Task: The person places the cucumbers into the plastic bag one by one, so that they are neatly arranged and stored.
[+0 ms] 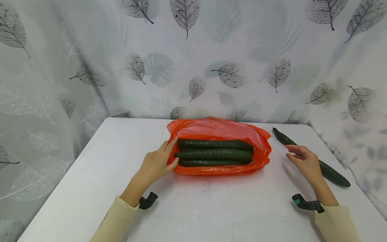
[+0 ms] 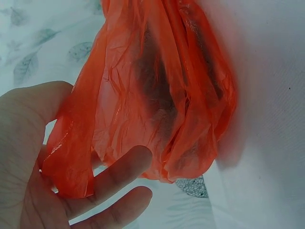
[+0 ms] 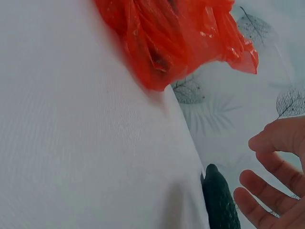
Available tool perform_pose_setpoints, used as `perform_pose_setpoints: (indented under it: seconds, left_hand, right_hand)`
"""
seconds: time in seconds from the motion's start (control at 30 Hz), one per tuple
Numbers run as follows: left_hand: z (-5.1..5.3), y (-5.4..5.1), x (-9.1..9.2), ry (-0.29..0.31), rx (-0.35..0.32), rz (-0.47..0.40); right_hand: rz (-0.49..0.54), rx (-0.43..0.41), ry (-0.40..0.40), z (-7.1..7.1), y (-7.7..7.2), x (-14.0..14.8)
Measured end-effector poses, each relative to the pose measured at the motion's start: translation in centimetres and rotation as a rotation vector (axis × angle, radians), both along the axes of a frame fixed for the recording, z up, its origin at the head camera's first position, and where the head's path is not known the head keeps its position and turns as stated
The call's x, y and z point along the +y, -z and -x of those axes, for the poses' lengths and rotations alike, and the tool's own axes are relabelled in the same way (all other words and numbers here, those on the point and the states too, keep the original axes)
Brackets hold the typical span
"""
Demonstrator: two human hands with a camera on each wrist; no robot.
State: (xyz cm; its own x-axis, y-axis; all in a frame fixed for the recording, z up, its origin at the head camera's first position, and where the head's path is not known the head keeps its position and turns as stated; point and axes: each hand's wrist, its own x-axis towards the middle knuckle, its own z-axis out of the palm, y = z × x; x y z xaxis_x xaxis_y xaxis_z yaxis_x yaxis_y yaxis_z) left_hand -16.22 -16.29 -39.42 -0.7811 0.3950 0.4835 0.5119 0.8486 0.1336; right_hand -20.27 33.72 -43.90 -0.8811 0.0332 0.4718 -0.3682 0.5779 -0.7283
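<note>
An orange plastic bag [image 1: 211, 171] lies on the white table, its mouth opened toward me. Inside it, three dark green cucumbers [image 1: 214, 154] lie side by side. My left hand [image 1: 155, 164] is at the bag's left end; in the left wrist view a flap of the orange plastic [image 2: 78, 138] passes between the thumb and fingers [image 2: 119, 174], which hold it. Over a single cucumber [image 1: 332, 173] on the right, my right hand [image 1: 305, 163] hovers with bent, spread fingers [image 3: 264, 191] and nothing between them. That cucumber lies slanted, partly hidden under the hand.
The white table [image 1: 229, 208] reaches back to a leaf-patterned curtain [image 1: 242, 50], which also hangs along both sides. Dark wrist straps [image 1: 306, 203] sit at both cuffs. The lone cucumber is near the table's right edge.
</note>
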Motion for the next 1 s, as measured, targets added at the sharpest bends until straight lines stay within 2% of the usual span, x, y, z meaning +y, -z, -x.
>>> perform_pose_setpoints:
  seconds: [0.17, 0.33, 0.43, 0.5, 0.57, 0.63, 0.73, 0.87, 1.0]
  left_hand:
    - [0.3, 0.1, 0.2, 0.009, 0.002, 0.0]
    - [0.3, 0.2, 0.3, 0.006, -0.018, 0.001]
    - [0.1, 0.2, 0.2, 0.004, -0.033, 0.0]
    - [0.0, 0.3, 0.2, 0.001, -0.043, -0.003]
    - [-0.1, 0.3, 0.1, -0.001, -0.046, -0.007]
    - [-0.2, 0.4, 0.1, -0.004, -0.051, -0.006]
    - [-0.2, 0.4, 0.1, -0.004, -0.06, -0.006]
    - [-0.2, 0.4, 0.1, 0.002, -0.056, -0.007]
    - [0.0, 0.6, 0.1, 0.015, -0.01, -0.006]
  right_hand:
    - [0.063, 0.036, 0.09, -0.1, 0.3, 1.7]
    - [0.031, -0.052, 0.293, -0.5, 0.3, 3.1]
    - [0.025, -0.069, 0.414, -0.4, 0.4, 3.7]
    - [0.039, -0.074, 0.468, -0.3, 0.4, 4.0]
    - [0.049, -0.12, 0.5, -0.3, 0.4, 4.5]
    - [0.017, -0.187, 0.497, -0.5, 0.4, 4.9]
    - [-0.08, -0.305, 0.45, -0.9, 0.4, 5.6]
    - [-0.253, -0.364, 0.34, -1.1, 0.4, 6.3]
    - [-0.346, -0.41, 0.253, -0.9, 0.2, 6.8]
